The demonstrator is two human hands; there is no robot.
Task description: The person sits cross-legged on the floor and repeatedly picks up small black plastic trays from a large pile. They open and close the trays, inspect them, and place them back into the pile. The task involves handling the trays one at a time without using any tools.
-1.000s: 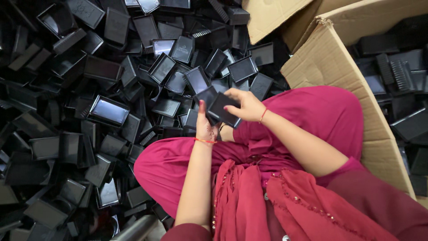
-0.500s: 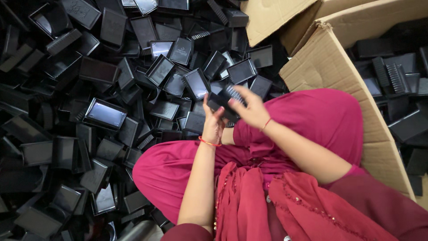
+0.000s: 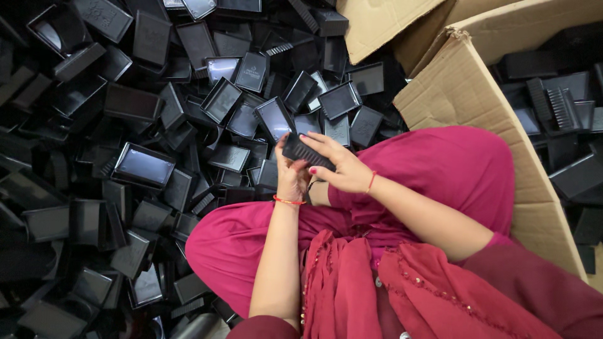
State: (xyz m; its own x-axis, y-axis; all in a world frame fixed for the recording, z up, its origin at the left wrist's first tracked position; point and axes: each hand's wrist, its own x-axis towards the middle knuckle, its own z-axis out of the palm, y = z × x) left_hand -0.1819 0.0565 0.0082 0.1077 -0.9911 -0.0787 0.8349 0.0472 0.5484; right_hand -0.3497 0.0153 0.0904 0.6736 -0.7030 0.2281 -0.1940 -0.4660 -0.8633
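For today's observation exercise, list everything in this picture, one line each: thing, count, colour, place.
ribbed part: one, black, held in both hands.
trays: too many to count, black, heaped across the left and top.
boxes: at least two, brown cardboard, upper right.
ribbed pieces: several, black, far right beyond the boxes.
clothes: magenta and dark red, over lap and knees.
left hand: one, red thread at the wrist.
right hand: one, red thread at the wrist.

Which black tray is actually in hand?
The ribbed black tray, pinched between left hand and right hand above the lap; all others lie loose in the pile.
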